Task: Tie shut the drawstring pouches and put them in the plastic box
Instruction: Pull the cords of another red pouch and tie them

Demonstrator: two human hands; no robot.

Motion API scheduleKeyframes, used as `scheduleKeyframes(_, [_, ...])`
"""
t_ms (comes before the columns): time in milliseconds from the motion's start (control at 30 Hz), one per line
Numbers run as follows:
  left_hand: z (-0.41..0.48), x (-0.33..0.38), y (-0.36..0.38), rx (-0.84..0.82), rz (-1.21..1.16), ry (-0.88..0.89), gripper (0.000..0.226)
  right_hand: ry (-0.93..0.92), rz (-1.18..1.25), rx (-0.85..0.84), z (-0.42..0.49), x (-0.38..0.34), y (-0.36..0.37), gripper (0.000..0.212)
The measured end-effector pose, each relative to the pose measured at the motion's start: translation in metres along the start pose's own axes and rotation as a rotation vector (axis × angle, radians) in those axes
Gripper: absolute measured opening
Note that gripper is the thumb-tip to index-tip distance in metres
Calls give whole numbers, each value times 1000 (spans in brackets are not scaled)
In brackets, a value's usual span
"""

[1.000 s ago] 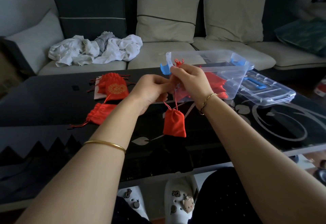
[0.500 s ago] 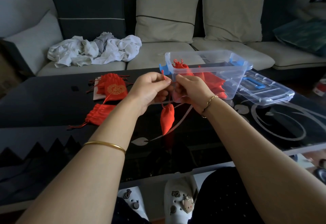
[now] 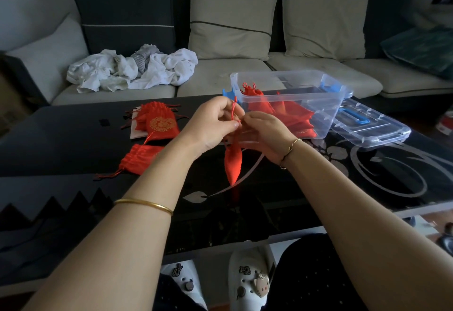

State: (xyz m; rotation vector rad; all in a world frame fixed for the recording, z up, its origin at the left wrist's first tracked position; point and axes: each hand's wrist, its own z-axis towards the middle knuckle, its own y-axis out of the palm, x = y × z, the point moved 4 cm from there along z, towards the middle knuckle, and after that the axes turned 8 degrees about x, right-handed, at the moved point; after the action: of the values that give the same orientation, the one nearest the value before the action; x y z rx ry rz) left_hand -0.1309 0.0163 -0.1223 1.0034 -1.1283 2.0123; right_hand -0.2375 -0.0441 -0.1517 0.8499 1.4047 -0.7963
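The drawstring pouch [image 3: 232, 163] hangs by its cord [image 3: 234, 112] above the middle of the table [image 3: 73, 144], dangling free so you can knot it. Your left hand [image 3: 213, 124] pinches the cord upright. Your right hand [image 3: 264, 134], fingers curled, pinches it just beside. The plastic box [image 3: 289, 74] stands open near the far edge.

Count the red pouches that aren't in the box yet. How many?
3 in sight: the hanging pouch held by its strings, the flat pouch on the table, and the emblem pouch behind it. That one tops a pile, so more may hide underneath.
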Motion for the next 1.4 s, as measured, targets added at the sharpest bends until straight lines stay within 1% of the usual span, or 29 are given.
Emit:
scheduleKeyframes(67, [0,1,2,13,106,105,24,23,6,-54,-1,4,2,26])
scheduleKeyframes(167, [-2,2,3,86,222,215,26,84,-19,-105,-1,8,1,24])
scheduleKeyframes(300, [-1,0,1,170,209,239,27,197,-12,-219,-4,12,2,28])
scheduleKeyframes(400, [0,-2,0,188,169,223,25,214,-28,-248,-4,13,1,29])
scheduleKeyframes(467, [0,-3,0,194,133,190,23,195,-29,-213,-3,12,-1,26])
scheduleKeyframes(567, [0,-7,-1,195,59,84,16,151,12,-100,0,11,-7,26])
scheduleKeyframes(700, [-2,-20,-3,212,-175,-194,8,115,74,44,1,10,-13,29])
scheduleKeyframes(767, [-1,-29,-5,250,-239,-317,11,129,111,131,3,10,-17,32])
scheduleKeyframes(833, [-1,-35,-8,298,-188,-378,15,182,235,183,4,11,-20,34])
scheduleKeyframes(967, [0,-43,-11,290,166,-336,24,334,685,121,3,17,-17,43])
scheduleKeyframes(1034, [0,-45,-10,280,218,-358,25,346,745,113,4,20,-17,44])
scheduleKeyframes(1067, [0,-46,-9,286,186,-383,24,350,733,125,5,21,-17,43])
scheduleKeyframes(1200, [-2,-43,-7,371,-133,-555,17,362,660,232,9,29,-19,39])
scheduleKeyframes(1267, [-3,-45,-8,397,-278,-635,20,379,626,279,10,35,-24,39])
scheduleKeyframes(1334, [-1,-47,-10,443,-506,-701,23,404,588,312,11,41,-29,38])
scheduleKeyframes(1400, [-1,-44,-11,501,-748,-701,22,425,567,324,11,44,-32,38])
